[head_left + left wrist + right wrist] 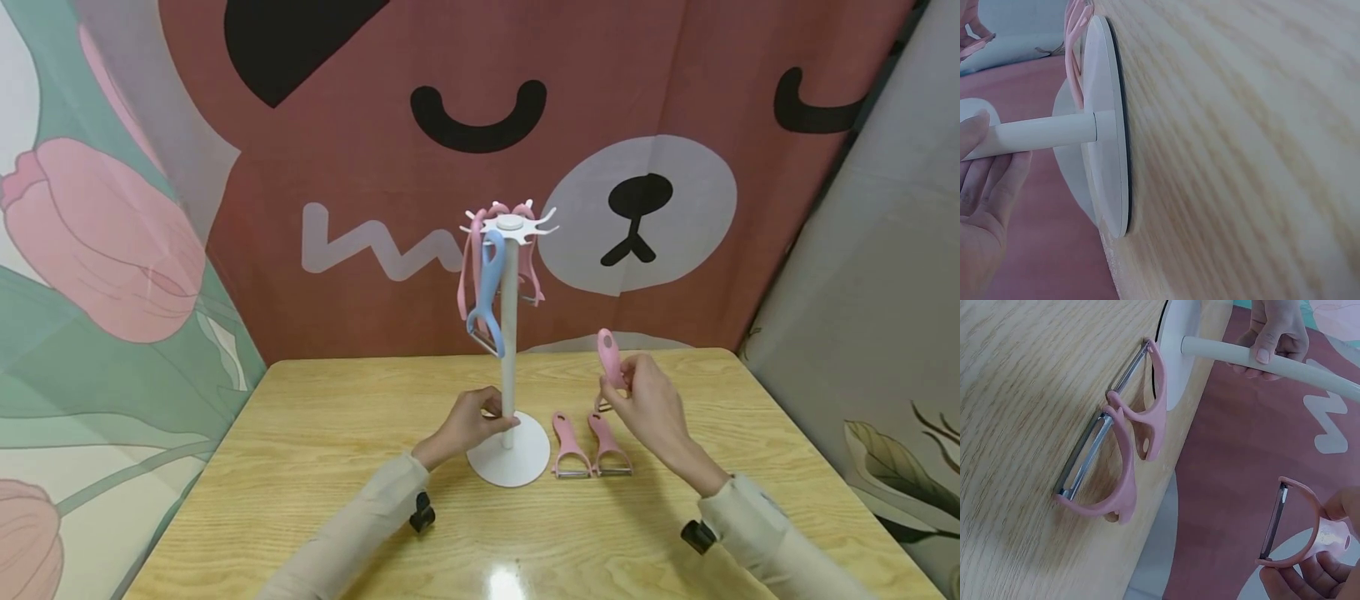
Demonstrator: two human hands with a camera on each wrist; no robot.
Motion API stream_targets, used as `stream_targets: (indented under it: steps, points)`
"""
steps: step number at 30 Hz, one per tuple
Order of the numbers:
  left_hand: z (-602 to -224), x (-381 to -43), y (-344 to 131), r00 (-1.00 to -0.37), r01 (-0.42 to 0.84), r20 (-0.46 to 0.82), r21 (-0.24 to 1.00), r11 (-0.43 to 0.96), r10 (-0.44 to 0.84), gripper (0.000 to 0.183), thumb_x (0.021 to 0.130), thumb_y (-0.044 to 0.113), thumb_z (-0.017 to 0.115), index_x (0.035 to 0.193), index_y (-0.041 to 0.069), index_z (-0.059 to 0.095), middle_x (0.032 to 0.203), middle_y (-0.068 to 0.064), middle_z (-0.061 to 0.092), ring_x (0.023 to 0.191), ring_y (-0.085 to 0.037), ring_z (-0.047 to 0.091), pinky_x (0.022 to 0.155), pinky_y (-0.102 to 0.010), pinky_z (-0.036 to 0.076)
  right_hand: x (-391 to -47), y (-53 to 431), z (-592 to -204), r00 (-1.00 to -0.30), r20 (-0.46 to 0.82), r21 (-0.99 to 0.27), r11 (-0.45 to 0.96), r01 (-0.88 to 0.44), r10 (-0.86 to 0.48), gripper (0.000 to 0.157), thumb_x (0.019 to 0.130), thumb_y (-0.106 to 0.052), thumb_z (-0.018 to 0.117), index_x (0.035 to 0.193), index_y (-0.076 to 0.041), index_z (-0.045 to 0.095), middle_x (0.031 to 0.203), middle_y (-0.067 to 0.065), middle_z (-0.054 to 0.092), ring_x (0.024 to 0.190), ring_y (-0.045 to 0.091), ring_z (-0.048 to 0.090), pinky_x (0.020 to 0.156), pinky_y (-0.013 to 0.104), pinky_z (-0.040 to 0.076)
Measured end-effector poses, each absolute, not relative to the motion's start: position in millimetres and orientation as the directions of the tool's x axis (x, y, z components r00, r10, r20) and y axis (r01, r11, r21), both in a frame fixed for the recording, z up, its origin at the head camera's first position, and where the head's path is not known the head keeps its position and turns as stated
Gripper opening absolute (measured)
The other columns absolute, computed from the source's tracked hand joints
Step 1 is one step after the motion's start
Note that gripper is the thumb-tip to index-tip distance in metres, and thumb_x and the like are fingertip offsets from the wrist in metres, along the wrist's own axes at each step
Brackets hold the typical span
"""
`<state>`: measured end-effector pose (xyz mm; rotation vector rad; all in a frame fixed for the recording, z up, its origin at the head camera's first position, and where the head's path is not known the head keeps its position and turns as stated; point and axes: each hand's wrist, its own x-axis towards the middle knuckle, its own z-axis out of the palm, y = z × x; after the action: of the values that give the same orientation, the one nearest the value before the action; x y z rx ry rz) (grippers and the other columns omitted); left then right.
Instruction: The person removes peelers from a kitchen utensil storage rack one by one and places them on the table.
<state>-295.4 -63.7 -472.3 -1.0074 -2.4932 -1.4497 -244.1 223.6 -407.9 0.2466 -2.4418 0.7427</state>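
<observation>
A white stand (509, 333) with a round base and a ring of hooks on top stands on the table. My left hand (472, 423) grips its pole low down, just above the base. Several pink peelers and one blue peeler (490, 287) hang from the hooks. In my right hand (651, 403) a pink peeler (1297, 528) is pinched by the handle, lifted off the table with its blade end down. Two more pink peelers (566, 446) lie side by side to the right of the base, blades toward me.
The wooden table (360, 375) reaches back to a curtain (337, 317) printed with a bear face. Another printed cloth (862, 275) hangs on the right. A small black device (697, 537) is on the right sleeve.
</observation>
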Motion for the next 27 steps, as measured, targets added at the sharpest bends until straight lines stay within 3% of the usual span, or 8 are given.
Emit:
stream_targets:
  steps: [16,27]
  points:
    - [-472.4,-296.0,-64.3,-0.778,0.580,0.381,0.741,0.338,0.500,0.018,0.086,0.010,0.079,0.095,0.001,0.066,0.086,-0.006,0.071,0.078,-0.011,0.068,0.069,-0.023,0.056,-243.0,237.8,-416.7,-0.837,0.545,-0.427,0.845,-0.322,-0.044,0.026,0.087,-0.017,0.072,0.096,0.002,0.058,0.078,0.009,0.058,0.058,0.016,0.047,0.051,0.033,0.040]
    - [-472.8,-297.2,-64.8,-0.780,0.571,0.366,0.748,0.339,0.507,0.018,0.085,0.010,0.080,0.094,0.002,0.066,0.085,-0.004,0.071,0.078,-0.010,0.067,0.068,-0.023,0.056,-240.9,245.9,-421.7,-0.875,0.482,-0.429,0.857,-0.287,-0.052,0.028,0.087,-0.019,0.072,0.096,0.003,0.057,0.071,0.005,0.052,0.057,0.017,0.045,0.049,0.032,0.038]
